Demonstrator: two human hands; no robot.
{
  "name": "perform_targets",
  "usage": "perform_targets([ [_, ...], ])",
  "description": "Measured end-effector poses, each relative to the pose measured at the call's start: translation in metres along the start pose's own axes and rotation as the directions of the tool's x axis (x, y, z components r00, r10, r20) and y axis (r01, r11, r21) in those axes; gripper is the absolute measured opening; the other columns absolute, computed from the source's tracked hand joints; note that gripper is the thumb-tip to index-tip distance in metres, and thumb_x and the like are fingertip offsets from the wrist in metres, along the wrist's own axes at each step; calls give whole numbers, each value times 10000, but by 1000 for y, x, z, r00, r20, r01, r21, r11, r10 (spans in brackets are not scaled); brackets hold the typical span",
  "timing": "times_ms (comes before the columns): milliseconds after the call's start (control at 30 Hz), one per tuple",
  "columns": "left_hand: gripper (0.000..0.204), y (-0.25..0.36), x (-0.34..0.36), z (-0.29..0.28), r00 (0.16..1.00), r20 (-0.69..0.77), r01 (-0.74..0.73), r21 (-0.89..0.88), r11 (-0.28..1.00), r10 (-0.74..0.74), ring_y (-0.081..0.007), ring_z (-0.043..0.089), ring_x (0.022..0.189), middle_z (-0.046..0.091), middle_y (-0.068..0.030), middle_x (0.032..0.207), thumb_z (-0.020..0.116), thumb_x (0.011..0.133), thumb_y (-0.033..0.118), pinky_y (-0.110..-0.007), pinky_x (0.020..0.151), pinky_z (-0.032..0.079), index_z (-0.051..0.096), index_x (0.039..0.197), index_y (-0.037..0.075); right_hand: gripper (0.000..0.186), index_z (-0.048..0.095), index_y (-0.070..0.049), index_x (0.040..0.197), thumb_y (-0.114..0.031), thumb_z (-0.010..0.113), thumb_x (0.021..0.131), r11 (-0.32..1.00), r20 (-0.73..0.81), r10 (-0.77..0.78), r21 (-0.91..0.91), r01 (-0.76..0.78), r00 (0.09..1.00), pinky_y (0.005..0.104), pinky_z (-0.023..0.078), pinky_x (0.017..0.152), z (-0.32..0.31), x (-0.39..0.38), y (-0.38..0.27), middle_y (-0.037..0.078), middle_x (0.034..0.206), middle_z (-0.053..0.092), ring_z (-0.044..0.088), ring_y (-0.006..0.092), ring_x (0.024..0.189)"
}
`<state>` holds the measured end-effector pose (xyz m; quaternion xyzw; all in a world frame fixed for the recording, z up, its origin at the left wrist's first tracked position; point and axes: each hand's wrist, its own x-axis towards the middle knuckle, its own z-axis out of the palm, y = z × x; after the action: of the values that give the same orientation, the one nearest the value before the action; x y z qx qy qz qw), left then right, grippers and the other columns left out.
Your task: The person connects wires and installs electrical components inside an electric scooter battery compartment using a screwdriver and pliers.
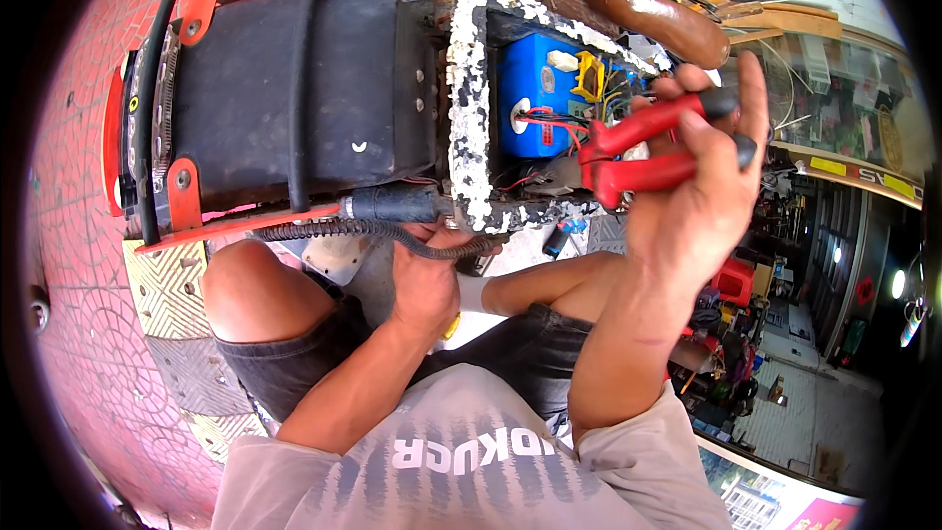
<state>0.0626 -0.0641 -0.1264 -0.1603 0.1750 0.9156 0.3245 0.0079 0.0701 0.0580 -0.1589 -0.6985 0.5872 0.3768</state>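
My right hand (677, 206) is raised over the open compartment, its fingers closed round red-handled pliers (648, 174). The grips end in black tips; the jaws cannot be made out. Lower down, my left hand (428, 280) reaches under a black corrugated hose (365, 228) at the side of a vehicle. The hose crosses over its bent fingers, so whatever they grip is hidden. Inside the compartment sits a blue box (525, 88) with red and black wires (554, 119) and a yellow part (590, 77). White crumbly foam (469, 108) coats the compartment's frame.
A black panel (250, 88) with black bars (306, 88) and an orange-red bracket (183, 194) lies left of the compartment. Behind it is a brown padded piece (657, 18). My knees are close beneath the vehicle. Crowded shelves and a glass case (844, 88) stand at right.
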Motion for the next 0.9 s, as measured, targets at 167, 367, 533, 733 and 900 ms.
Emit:
perform_targets([
  [167,171,3,0,8,1000,-30,-5,-6,1000,5,-243,726,840,759,-150,984,605,901,-11,-455,772,630,737,1000,-60,286,613,-22,1227,-125,706,977,977,-13,185,107,-183,983,343,545,668,5,4,13,81,898,644,621,161,723],
  [367,148,-2,2,1,1000,-17,-25,13,1000,25,-272,744,812,754,-157,955,597,902,-17,-426,732,632,728,960,-59,172,545,-76,965,-155,691,1010,964,58,141,221,-150,988,370,541,656,-17,-1,16,44,855,547,589,181,752],
  [533,147,-7,6,1,998,-17,-67,12,998,67,-277,750,778,751,-148,928,601,901,-4,-384,696,627,704,998,-43,167,516,-69,971,-113,672,1009,944,221,58,307,-126,973,371,522,667,-15,-4,8,61,848,527,556,183,738],
  [733,172,0,7,1,997,61,-62,132,989,54,-304,746,759,755,-165,948,580,913,2,-375,656,604,688,1036,-55,207,524,-46,1036,-116,708,973,970,471,-108,241,-10,875,370,504,691,-14,-16,-3,96,887,558,554,198,757],
  [900,180,-12,11,-14,989,51,-145,227,963,137,-309,748,820,760,-165,958,601,921,6,-409,696,611,692,1067,-46,189,541,-82,1018,-216,673,1019,946,203,-55,324,-15,978,413,496,736,-31,-28,-3,41,868,512,523,178,786],
])
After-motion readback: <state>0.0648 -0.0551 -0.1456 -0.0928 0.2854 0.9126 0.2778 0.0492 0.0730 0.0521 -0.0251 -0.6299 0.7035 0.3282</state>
